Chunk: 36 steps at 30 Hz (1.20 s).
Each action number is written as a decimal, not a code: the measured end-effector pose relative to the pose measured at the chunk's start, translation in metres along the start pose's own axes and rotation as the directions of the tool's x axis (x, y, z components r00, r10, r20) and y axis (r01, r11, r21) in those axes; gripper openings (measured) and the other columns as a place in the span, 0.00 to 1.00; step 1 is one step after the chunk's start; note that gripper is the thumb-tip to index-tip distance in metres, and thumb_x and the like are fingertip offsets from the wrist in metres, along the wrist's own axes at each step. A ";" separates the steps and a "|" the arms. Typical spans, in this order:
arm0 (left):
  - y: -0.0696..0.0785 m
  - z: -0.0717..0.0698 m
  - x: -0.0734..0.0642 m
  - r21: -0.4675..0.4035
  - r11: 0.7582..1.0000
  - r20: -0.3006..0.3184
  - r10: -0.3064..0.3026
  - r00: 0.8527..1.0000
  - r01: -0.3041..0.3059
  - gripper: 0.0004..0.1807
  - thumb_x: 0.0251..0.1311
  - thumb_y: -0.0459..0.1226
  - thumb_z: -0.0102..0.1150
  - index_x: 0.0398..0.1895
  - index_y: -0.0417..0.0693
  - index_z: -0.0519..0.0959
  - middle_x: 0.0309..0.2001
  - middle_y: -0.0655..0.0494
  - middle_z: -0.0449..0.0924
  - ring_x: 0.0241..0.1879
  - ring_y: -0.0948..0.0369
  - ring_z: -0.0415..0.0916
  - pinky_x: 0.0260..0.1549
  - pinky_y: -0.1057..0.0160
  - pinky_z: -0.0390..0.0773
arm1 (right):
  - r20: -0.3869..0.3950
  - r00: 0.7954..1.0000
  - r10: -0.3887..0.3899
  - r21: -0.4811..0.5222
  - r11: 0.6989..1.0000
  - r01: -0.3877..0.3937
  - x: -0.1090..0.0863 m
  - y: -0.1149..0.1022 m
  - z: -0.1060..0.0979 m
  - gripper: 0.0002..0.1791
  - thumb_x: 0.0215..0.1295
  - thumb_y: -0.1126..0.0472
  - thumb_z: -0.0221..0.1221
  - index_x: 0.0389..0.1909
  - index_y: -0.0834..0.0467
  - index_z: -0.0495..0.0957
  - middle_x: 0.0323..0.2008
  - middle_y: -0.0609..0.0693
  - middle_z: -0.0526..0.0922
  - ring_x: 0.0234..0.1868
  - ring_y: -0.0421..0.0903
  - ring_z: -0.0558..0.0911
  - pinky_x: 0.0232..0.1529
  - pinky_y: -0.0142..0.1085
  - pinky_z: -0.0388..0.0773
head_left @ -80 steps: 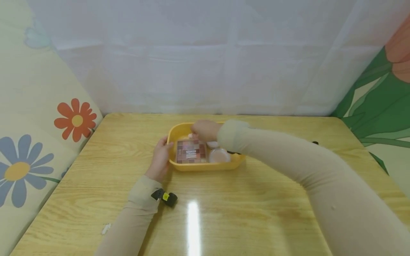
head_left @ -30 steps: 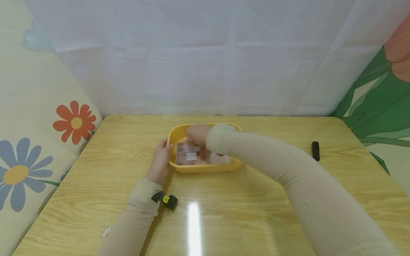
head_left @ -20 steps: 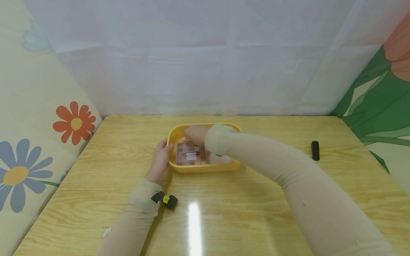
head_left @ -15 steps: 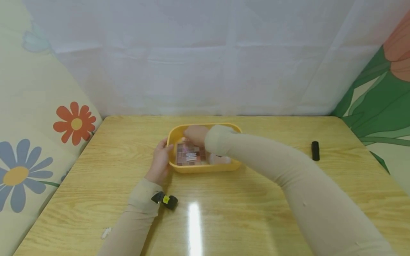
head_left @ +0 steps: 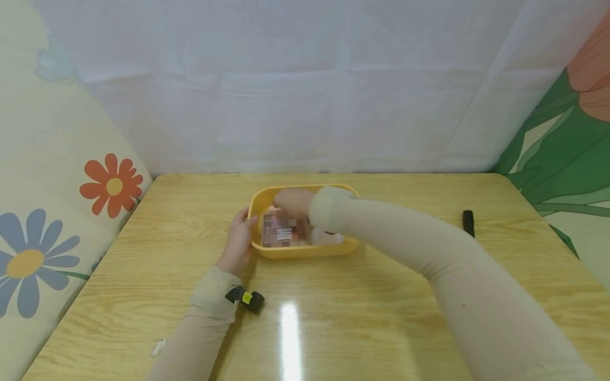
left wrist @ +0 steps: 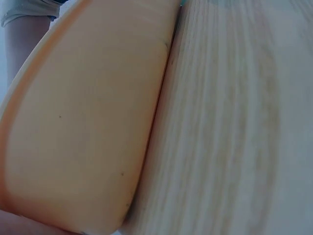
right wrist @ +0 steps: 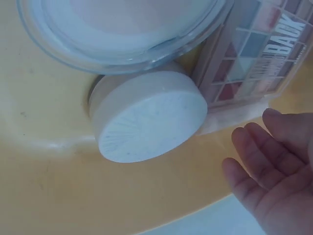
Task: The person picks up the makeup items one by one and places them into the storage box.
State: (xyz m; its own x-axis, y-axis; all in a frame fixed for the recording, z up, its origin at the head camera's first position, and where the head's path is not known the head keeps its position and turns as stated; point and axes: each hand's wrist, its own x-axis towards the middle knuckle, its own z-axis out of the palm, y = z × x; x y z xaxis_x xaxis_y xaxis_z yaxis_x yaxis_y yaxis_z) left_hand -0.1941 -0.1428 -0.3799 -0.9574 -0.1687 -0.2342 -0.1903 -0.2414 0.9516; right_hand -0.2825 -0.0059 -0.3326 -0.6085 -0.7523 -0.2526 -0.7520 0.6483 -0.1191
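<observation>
In the head view my left hand (head_left: 235, 241) grips the left end of a yellow basin (head_left: 305, 253), thumb over the rim. My right hand (head_left: 292, 202) reaches inside, over the far edge of an eyeshadow palette (head_left: 281, 233) with a clear lid. In the right wrist view the fingers (right wrist: 244, 142) are loosely bent, with nothing seen between them. Right by them, a pale pink bar-shaped item (right wrist: 234, 116) lies along the palette's edge. A white round container (right wrist: 154, 117) and a clear-rimmed round case (right wrist: 132, 29) sit beside the palette.
A black cylinder (head_left: 468, 222) lies on the wooden table (head_left: 357, 317) at the right, partly behind the right sleeve. A small white scrap (head_left: 159, 347) is near the left forearm. A white cloth (head_left: 295, 106) hangs behind the table.
Over these seconds my right hand has shifted left inside the basin, and its sleeve has uncovered more of the black cylinder. Lately the right arm edged slightly back right. The left hand stays put.
</observation>
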 end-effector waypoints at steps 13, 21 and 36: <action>0.000 0.000 -0.001 -0.023 0.999 0.002 0.032 1.000 -0.031 0.26 0.72 0.28 0.36 0.71 0.29 0.54 0.71 0.37 0.54 0.70 0.48 0.54 0.69 0.55 0.57 | -0.046 0.999 -0.023 0.119 0.992 0.028 -0.032 0.009 -0.016 0.13 0.61 0.77 0.52 0.43 0.68 0.80 0.40 0.57 0.83 0.39 0.50 0.78 0.47 0.42 0.78; 0.000 0.000 -0.001 -0.007 1.000 -0.001 0.026 1.000 -0.026 0.26 0.72 0.28 0.36 0.71 0.30 0.54 0.72 0.39 0.54 0.70 0.49 0.53 0.70 0.56 0.57 | -0.101 0.994 -0.030 0.136 0.990 0.043 -0.052 0.012 -0.027 0.17 0.65 0.74 0.54 0.55 0.71 0.76 0.50 0.64 0.80 0.54 0.57 0.78 0.60 0.45 0.73; 0.000 0.000 -0.002 0.005 1.000 -0.005 0.026 1.000 -0.026 0.26 0.72 0.28 0.37 0.71 0.32 0.55 0.73 0.41 0.53 0.71 0.50 0.51 0.70 0.56 0.55 | -0.127 0.992 -0.012 0.218 0.975 0.040 -0.088 0.016 -0.032 0.17 0.65 0.74 0.55 0.55 0.72 0.74 0.50 0.66 0.79 0.52 0.59 0.78 0.56 0.47 0.76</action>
State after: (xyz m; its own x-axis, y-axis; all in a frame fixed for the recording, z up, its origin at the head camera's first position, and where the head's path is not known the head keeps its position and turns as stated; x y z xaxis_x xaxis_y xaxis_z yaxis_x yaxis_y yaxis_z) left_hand -0.1922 -0.1426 -0.3797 -0.9610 -0.1793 -0.2105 -0.1667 -0.2318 0.9584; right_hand -0.2487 0.0673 -0.2818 -0.6269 -0.7687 -0.1270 -0.7023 0.6281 -0.3352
